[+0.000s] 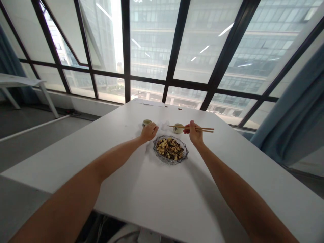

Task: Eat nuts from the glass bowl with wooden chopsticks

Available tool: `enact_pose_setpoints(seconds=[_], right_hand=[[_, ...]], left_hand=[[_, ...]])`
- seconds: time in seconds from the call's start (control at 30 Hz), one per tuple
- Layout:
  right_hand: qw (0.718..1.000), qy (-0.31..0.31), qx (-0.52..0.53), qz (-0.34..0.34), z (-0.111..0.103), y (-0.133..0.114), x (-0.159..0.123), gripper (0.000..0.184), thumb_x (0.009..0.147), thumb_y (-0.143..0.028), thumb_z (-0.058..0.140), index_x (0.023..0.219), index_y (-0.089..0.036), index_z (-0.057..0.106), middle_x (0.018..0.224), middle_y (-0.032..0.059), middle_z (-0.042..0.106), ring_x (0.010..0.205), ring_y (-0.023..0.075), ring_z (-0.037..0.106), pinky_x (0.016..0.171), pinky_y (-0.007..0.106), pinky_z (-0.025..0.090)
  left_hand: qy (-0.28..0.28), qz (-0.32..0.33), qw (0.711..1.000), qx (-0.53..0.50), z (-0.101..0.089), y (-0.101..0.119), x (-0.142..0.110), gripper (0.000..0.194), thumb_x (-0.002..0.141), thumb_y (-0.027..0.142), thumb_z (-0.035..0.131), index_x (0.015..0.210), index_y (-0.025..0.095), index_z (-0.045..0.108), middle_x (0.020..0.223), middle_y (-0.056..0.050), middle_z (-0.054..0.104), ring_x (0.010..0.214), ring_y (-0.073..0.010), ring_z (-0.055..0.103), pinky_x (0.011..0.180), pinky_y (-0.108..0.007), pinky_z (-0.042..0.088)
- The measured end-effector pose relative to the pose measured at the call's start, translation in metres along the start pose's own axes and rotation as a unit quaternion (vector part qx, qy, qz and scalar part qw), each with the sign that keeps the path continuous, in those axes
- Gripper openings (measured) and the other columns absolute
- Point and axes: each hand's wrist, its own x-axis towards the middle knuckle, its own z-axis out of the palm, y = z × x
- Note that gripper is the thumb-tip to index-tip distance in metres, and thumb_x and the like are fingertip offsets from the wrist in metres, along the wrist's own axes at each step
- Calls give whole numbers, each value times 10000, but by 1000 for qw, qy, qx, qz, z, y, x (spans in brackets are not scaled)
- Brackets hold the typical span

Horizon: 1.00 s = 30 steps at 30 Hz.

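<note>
My right hand (195,133) grips a pair of wooden chopsticks (206,129), held nearly level with the tips pointing left. The tips pass in front of the right-hand small cup (178,128), pale green-yellow with dark characters. Curled fingers show on my left hand (149,132), just in front of a similar left-hand cup (146,123); its palm side is hidden, so I cannot tell whether it holds anything. Between and nearer than the hands sits a scalloped glass plate (186,155) full of mixed nuts and seeds (170,148). Neither hand touches the plate.
Something clear and whitish (165,125) lies between the cups. A white sheet (152,103) and two small dark round spots are at the far end of the white table (141,195). Windows stand beyond, a blue curtain (293,118) to the right, another white table (20,80) to the left.
</note>
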Motion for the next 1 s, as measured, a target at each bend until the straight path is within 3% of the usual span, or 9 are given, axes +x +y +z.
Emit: enact_pose_setpoints(seconds=[0.13,0.33,0.53,0.7,0.8,0.9,1.0], right_hand=[[999,14,41,17,1,3,-17,661,763,-823,561,651,-177,645,473,27,629,407,137,571,416,251,476],[992,17,112,47,-14,4,-36,594,816,-734,592,601,-182,627,425,10,579,369,124,525,382,237,424],[993,6,103,59,-36,4,-38,601,836,-748,546,547,-220,549,368,-11,503,309,120,447,326,248,350],[997,-46,10,68,-47,-3,-22,685,827,-855,394,532,-247,506,349,7,477,291,146,447,306,275,336],[994,-70,31,84,-47,-8,-14,714,800,-888,373,504,-247,484,345,-1,441,286,133,408,303,270,304],[984,-117,61,116,-45,-10,-14,720,766,-894,429,481,-236,495,334,-18,395,285,118,373,305,259,274],[980,-139,55,128,-47,-8,-15,714,761,-880,465,481,-225,512,326,-17,403,279,109,357,303,246,237]], left_hand=[[-24,77,997,10,-6,-6,5,296,990,294,369,727,214,481,779,-69,579,820,-213,547,803,-378,441],[31,60,998,2,-12,-28,-1,312,1006,307,329,732,229,457,788,-65,573,868,-212,557,825,-362,459],[0,29,1000,9,-7,-23,-8,320,1000,315,353,726,222,490,760,-68,564,826,-221,548,793,-365,462],[2,-29,1000,8,-8,-28,-8,263,985,322,394,798,223,549,879,-87,614,957,-233,570,894,-376,463],[36,-85,995,32,-5,-37,-7,183,938,370,517,945,210,607,1062,-127,635,1123,-283,548,992,-437,427],[58,-166,984,39,3,-48,-6,383,862,416,654,1178,210,587,1349,-165,558,1303,-332,467,1050,-475,401],[10,-247,969,-11,11,-59,-5,662,819,455,704,1380,202,460,1438,-176,522,1310,-320,498,1049,-456,428]])
